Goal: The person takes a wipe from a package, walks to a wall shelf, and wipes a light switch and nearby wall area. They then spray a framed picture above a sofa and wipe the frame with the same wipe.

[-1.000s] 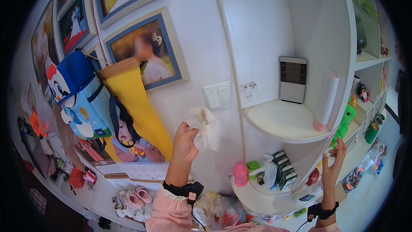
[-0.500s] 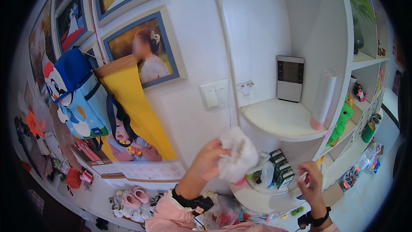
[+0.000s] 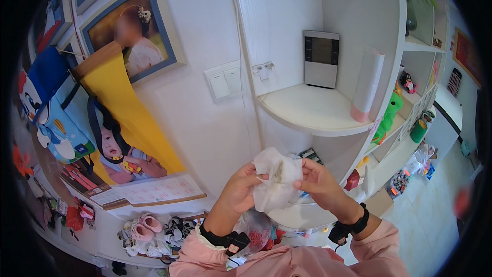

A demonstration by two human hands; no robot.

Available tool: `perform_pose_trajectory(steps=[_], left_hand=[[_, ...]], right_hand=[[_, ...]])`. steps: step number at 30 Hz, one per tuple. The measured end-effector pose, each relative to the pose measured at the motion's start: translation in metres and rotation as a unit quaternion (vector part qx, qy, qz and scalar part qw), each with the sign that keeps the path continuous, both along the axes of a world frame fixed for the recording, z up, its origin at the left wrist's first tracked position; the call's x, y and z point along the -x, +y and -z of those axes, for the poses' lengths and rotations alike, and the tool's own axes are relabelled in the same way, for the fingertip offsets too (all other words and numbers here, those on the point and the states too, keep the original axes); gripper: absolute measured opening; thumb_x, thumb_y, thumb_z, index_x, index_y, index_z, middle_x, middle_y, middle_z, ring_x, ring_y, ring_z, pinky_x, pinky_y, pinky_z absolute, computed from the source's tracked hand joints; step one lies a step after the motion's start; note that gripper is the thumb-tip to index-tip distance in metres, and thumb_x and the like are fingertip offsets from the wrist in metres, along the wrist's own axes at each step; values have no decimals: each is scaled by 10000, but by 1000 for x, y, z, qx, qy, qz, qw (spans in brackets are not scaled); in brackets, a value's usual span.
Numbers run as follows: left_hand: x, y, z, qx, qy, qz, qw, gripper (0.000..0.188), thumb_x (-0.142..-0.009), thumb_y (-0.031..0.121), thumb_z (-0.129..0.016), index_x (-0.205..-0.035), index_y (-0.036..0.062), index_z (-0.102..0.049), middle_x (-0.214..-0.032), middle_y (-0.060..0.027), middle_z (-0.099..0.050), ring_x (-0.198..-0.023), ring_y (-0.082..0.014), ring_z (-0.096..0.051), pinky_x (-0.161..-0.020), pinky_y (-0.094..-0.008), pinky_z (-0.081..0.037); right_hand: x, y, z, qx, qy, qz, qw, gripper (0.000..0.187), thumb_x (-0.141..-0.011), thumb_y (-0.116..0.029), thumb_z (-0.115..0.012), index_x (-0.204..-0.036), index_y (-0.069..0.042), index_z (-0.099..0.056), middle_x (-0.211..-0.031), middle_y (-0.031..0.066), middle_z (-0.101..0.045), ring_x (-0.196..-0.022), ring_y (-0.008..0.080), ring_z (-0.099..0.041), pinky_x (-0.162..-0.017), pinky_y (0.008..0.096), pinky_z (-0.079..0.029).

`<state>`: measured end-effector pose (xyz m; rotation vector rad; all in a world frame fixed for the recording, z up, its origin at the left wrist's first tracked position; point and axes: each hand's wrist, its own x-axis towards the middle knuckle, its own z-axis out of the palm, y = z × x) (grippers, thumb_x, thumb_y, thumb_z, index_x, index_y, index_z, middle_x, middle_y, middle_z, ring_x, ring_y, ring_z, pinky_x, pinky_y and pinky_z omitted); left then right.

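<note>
A white wipe, soiled with a greyish smudge near its middle, hangs between my two hands. My left hand pinches its left side, thumb toward the cloth. On the other side, my right hand grips the right edge between thumb and fingers. Just beyond the wipe is the white corner shelf. On its board stand a grey digital clock and a clear-wrapped white roll with a pink end. A dark box on the lower shelf is partly hidden by my hands.
Light switches and a small hook are on the wall left of the shelf. A yellow wall calendar and a blue cartoon backpack hang farther left. Shoes sit low at left. A green toy stands at right.
My right hand has come leftward from beside the shelf and taken hold of the wipe. The wipe is now held by both hands. The view has shifted to the right.
</note>
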<state>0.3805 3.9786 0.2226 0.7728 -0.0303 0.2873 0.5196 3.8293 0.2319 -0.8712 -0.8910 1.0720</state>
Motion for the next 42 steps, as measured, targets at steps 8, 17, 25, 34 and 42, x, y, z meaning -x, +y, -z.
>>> perform_pose_trajectory(steps=[8, 17, 25, 34, 42], left_hand=[[9, -10, 0, 31, 61, -75, 995, 459, -796, 39, -543, -1235, 4, -416, -1159, -105, -526, -1073, -208, -523, -902, -349, -436], [10, 2, -4, -111, 128, -238, 956, 353, -864, 47, -513, -1210, 17, -449, -1164, -84, -503, -1034, -151, -511, -872, -269, -418], [-41, 93, -76, -668, -27, -659, 343, 290, -646, -78, -530, -918, -1, -594, -873, -94, -528, -924, -289, -483, -805, -351, -405], [-74, 116, -58, -784, -28, -582, 217, 231, -637, -20, -562, -862, 5, -606, -885, -67, -558, -869, -258, -521, -739, -370, -421], [-59, 101, -56, -779, -49, -580, 232, 304, -622, -30, -577, -920, 15, -616, -930, -82, -554, -879, -262, -510, -765, -367, -403]], right_hand=[[4, 12, 8, -24, -157, 204, 966, 326, -756, -29, -643, -1049, 29, -512, -941, 80, -600, -844, 132, -583, -749, 280, -483], [29, 6, 4, -116, -519, 185, 826, 482, -703, -20, -641, -1155, -6, -474, -1121, 170, -512, -1026, 329, -510, -867, 352, -422], [19, -16, 21, -107, -491, 232, 833, 487, -709, 40, -611, -1172, -4, -467, -1143, 169, -460, -905, 260, -560, -796, 319, -456], [13, -30, 40, -80, -447, 252, 854, 433, -696, 47, -615, -1107, -21, -499, -1120, 148, -473, -934, 250, -549, -792, 315, -461], [7, -33, 51, -61, -429, 247, 867, 318, -704, 29, -622, -1008, -23, -543, -1098, 137, -492, -954, 253, -535, -781, 317, -478]])
